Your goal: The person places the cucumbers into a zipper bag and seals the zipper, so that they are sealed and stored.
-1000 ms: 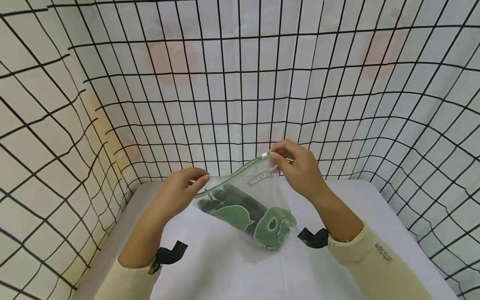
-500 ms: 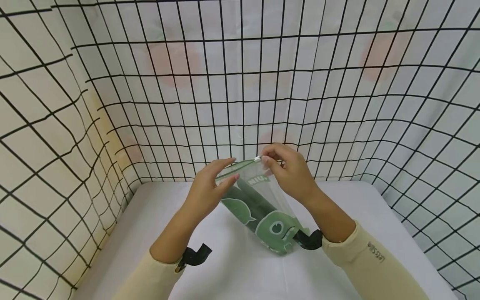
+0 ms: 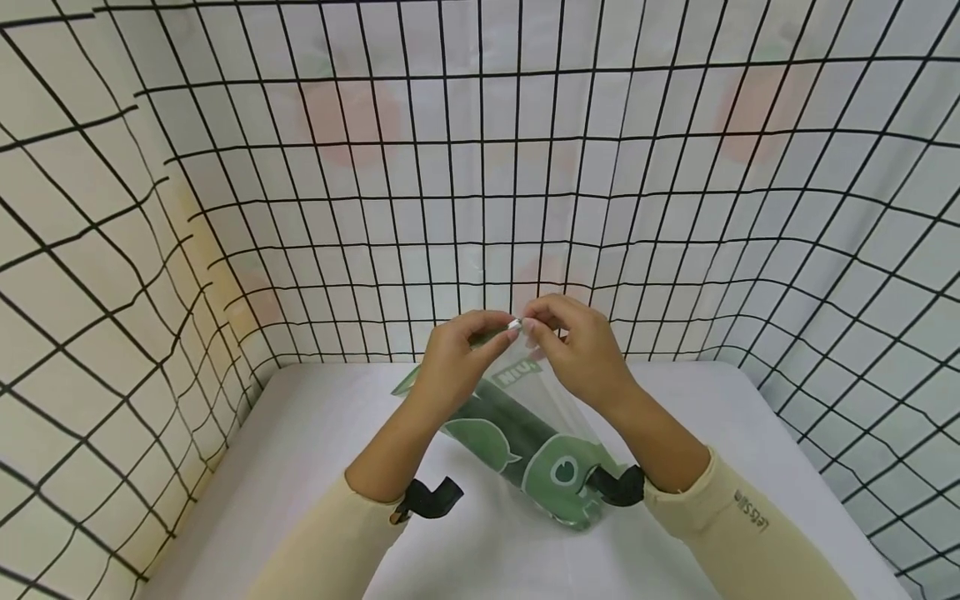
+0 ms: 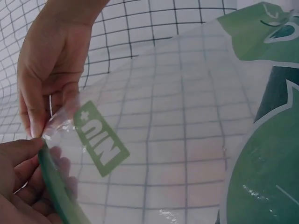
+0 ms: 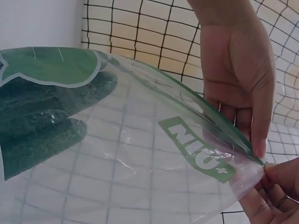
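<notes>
A clear zip bag [image 3: 558, 471] with a green cartoon print, "NIU+" lettering and a green top edge hangs slanted over the white surface. Inside are long dark green things [image 5: 42, 147] with rounded ends; their kind is unclear. At the bag's upper right corner, my left hand [image 3: 459, 358] pinches the zip edge at the small white slider [image 3: 514, 324]. Beside it, my right hand [image 3: 585, 350] pinches the corner, fingertips almost meeting the left ones. In the right wrist view, the green lips [image 5: 201, 100] of the bag's mouth stand apart along much of their length.
Black wire grid panels [image 3: 480, 200] rise at the back and both sides. White cloth [image 3: 330, 425] covers the surface under the bag. Black bent pieces [image 3: 431, 500] are worn at both wrists, by the cream sleeves [image 3: 720, 517].
My left hand has let go of the bag's left end and moved right along its top edge to the slider. The right hand keeps its corner, shifting slightly left and down.
</notes>
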Demonstrator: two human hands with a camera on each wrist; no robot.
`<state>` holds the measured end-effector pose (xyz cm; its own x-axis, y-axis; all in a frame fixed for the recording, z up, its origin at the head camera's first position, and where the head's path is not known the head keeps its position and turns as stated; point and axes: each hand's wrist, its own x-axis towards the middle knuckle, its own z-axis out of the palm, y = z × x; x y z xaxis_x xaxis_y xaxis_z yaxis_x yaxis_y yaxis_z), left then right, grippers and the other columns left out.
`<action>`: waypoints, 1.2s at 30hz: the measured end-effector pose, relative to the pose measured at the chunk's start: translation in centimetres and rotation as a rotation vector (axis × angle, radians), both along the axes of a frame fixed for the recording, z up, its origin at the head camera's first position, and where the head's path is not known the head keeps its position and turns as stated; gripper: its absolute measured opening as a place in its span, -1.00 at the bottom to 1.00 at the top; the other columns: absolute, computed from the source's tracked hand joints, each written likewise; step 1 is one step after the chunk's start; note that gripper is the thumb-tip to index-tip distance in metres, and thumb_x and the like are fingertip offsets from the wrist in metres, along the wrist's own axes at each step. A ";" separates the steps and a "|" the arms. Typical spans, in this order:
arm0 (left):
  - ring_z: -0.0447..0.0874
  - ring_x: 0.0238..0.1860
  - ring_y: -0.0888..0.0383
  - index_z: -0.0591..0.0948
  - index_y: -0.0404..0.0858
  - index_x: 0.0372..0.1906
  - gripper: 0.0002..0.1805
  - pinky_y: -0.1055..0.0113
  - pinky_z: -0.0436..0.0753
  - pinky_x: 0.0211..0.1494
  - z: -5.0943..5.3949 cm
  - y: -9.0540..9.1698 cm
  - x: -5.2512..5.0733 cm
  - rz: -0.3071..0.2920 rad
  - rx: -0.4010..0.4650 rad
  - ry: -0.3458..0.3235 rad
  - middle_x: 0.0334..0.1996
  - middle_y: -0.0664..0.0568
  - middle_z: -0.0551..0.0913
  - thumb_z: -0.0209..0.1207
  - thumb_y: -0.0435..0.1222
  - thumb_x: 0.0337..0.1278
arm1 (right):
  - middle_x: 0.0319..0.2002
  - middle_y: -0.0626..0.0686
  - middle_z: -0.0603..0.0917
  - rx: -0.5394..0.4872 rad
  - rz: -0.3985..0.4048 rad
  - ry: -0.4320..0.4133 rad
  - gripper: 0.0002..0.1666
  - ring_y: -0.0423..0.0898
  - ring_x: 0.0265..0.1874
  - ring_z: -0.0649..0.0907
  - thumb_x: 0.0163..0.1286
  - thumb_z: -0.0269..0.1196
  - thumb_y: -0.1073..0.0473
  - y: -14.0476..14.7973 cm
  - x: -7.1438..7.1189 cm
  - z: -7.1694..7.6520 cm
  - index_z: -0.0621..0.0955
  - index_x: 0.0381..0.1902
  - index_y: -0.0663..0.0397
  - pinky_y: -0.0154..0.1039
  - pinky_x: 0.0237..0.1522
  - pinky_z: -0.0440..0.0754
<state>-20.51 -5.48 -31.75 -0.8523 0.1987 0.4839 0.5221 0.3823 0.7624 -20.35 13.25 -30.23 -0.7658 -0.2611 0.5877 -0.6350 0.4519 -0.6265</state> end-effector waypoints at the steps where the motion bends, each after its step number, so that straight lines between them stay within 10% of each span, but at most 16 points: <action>1: 0.73 -0.03 0.19 0.72 -0.17 0.05 -0.72 0.27 0.74 0.05 -0.1 0.1 0.0 -0.004 0.020 -0.005 -0.05 0.06 0.78 0.27 -0.15 0.35 | -0.27 0.02 0.69 0.002 -0.001 -0.003 -0.90 -0.16 -0.41 0.69 0.50 0.23 0.23 0.0 0.1 0.0 0.65 -0.10 0.10 -0.33 -0.36 0.77; 12: 0.70 -0.14 0.22 0.75 -0.14 -0.03 -0.76 0.42 0.70 -0.08 -0.8 -0.1 -0.5 -0.044 0.161 -0.049 -0.12 0.06 0.77 0.32 -0.15 0.28 | -0.25 0.04 0.69 0.013 -0.016 -0.002 -0.90 -0.15 -0.41 0.69 0.50 0.22 0.25 -0.4 0.1 0.1 0.65 -0.10 0.11 -0.35 -0.36 0.77; 36: 0.65 -0.12 0.22 0.77 -0.13 -0.07 -0.79 0.38 0.69 -0.09 0.2 -2.8 -1.4 -0.047 0.100 0.048 -0.14 0.12 0.73 0.29 -0.15 0.33 | -0.30 0.07 0.64 -0.119 -0.001 0.087 -0.90 -0.14 -0.36 0.66 0.49 0.23 0.29 -0.3 -0.2 1.6 0.62 -0.11 0.20 -0.32 -0.39 0.78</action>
<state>-21.87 -8.28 -31.53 -0.8186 0.1865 0.5433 0.5743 0.2797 0.7693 -20.52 12.92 -28.59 -0.7106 -0.1849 0.6789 -0.6889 0.3789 -0.6179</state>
